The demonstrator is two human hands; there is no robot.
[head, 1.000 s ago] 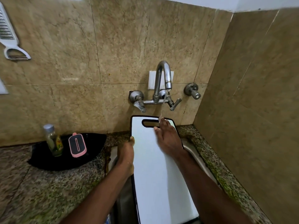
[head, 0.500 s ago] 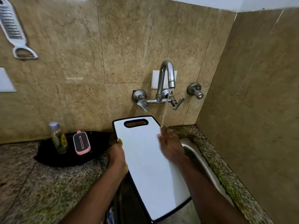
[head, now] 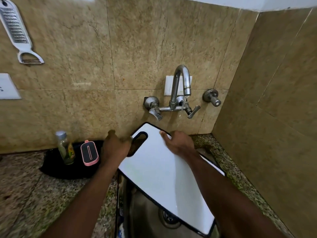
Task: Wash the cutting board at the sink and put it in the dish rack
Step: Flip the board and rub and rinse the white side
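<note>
**Over the sink: one board, two hands**

Over the steel sink (head: 151, 215), one white cutting board (head: 164, 176) with a black rim is held tilted, its handle slot toward the back wall. Two hands are on it. The left hand (head: 116, 146) is closed on the corner by the slot, with the fingers wrapped behind the edge. The right hand (head: 178, 143) lies open and flat on the white face near the top edge and grips nothing. One tap (head: 180, 86) on the wall lets a thin stream of water fall near the right hand. At the back edge of the counter (head: 34, 194), left of the sink, one black tray (head: 51, 167) holds two things: one small bottle (head: 65, 148) standing upright and one pink-rimmed scrubber (head: 89, 152). One grater (head: 16, 30) hangs on the wall.
</note>
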